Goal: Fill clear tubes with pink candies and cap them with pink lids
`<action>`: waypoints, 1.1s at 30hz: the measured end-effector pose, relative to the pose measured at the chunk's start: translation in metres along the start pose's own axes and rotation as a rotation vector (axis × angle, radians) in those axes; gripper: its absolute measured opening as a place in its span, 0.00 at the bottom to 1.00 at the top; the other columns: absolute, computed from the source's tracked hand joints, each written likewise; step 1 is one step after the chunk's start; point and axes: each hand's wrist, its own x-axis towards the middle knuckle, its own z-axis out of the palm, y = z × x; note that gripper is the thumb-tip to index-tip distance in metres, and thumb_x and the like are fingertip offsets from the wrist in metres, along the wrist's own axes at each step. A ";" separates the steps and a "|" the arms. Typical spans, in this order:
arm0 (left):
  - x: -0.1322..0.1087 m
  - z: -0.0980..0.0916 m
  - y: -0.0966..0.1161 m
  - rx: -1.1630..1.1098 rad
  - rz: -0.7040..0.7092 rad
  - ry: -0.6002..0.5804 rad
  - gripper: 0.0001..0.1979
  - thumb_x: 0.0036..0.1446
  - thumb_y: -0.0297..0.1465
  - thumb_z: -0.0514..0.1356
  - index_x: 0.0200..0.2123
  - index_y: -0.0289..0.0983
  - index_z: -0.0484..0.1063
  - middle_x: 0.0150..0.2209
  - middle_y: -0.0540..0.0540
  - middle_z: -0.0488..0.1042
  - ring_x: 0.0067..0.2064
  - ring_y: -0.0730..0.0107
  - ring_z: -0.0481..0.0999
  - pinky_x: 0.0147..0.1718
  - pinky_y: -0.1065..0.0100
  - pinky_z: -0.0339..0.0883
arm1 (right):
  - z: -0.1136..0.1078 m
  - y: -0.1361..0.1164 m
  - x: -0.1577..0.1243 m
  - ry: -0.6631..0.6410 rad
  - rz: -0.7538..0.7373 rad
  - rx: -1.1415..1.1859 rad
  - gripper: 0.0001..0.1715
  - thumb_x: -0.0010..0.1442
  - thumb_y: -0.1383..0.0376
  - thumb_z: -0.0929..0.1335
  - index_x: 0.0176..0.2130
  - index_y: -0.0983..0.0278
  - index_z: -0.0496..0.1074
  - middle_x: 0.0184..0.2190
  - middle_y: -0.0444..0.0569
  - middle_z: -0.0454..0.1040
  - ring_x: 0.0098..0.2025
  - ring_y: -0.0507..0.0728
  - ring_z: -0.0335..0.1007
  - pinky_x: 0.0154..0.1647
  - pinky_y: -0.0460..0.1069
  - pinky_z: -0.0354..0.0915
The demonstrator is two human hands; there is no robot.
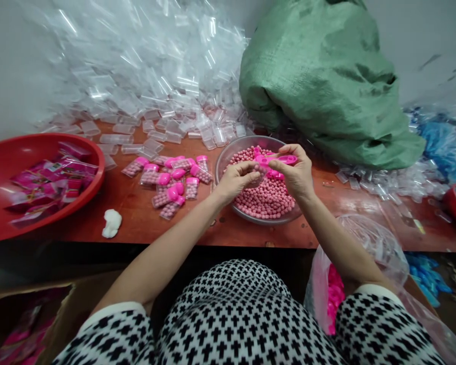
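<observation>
My left hand (238, 178) is closed on a small clear container of pink beads (259, 169), held above the metal bowl (221, 158). My right hand (298, 172) pinches a bright pink plastic piece (288, 159) with a long rounded end, right against the container's top. Fingers hide part of both, so I cannot tell whether the piece is fixed on. Below them the bowl is filled with loose pink beads (268, 200), with more bright pink plastic lying among them. Left of the bowl lie several bead-filled containers with pink caps (171, 177).
Clear empty containers (148, 81) are heaped at the back left. A large green sack (323, 81) stands behind the bowl. At left is a red basin (93, 187) of pink packets, near a white lump (111, 223). A plastic bag of pink pieces (334, 294) hangs below my right arm.
</observation>
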 end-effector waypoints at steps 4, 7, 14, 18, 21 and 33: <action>0.000 -0.002 -0.006 0.089 0.058 -0.041 0.18 0.43 0.37 0.74 0.36 0.34 0.80 0.31 0.49 0.77 0.33 0.70 0.76 0.36 0.67 0.71 | -0.018 -0.015 0.006 -0.274 -0.107 -0.232 0.27 0.48 0.48 0.78 0.40 0.61 0.75 0.34 0.46 0.80 0.35 0.56 0.78 0.40 0.51 0.73; 0.002 -0.003 -0.011 0.207 0.116 -0.055 0.14 0.45 0.35 0.71 0.36 0.35 0.81 0.34 0.47 0.79 0.36 0.67 0.77 0.39 0.66 0.71 | -0.036 -0.034 0.013 -0.584 -0.264 -0.499 0.20 0.57 0.55 0.74 0.47 0.60 0.79 0.33 0.46 0.81 0.33 0.55 0.76 0.38 0.50 0.71; 0.002 -0.002 -0.009 0.308 0.193 -0.017 0.12 0.50 0.37 0.69 0.37 0.37 0.82 0.37 0.45 0.81 0.40 0.64 0.78 0.44 0.62 0.72 | -0.038 -0.035 0.006 -0.494 -0.383 -0.680 0.17 0.61 0.62 0.69 0.49 0.60 0.78 0.42 0.51 0.82 0.39 0.57 0.78 0.43 0.51 0.72; 0.000 0.000 -0.005 0.320 0.212 -0.026 0.10 0.52 0.35 0.68 0.36 0.38 0.83 0.37 0.46 0.82 0.40 0.65 0.79 0.46 0.62 0.73 | -0.031 -0.019 -0.007 -0.347 -0.296 -0.512 0.20 0.62 0.60 0.68 0.54 0.58 0.74 0.42 0.49 0.82 0.41 0.57 0.79 0.44 0.52 0.73; -0.001 0.000 -0.007 0.342 0.220 -0.005 0.10 0.52 0.35 0.68 0.37 0.37 0.83 0.37 0.46 0.83 0.39 0.64 0.80 0.44 0.63 0.73 | -0.028 -0.013 -0.012 -0.380 -0.325 -0.546 0.20 0.63 0.60 0.68 0.54 0.58 0.74 0.45 0.51 0.81 0.43 0.58 0.79 0.46 0.54 0.73; -0.009 -0.002 -0.012 0.481 0.317 0.046 0.09 0.54 0.34 0.67 0.38 0.42 0.85 0.41 0.46 0.85 0.43 0.60 0.83 0.49 0.59 0.75 | -0.028 -0.005 -0.025 -0.488 -0.539 -0.667 0.13 0.66 0.63 0.64 0.49 0.59 0.73 0.37 0.52 0.78 0.38 0.58 0.75 0.41 0.54 0.72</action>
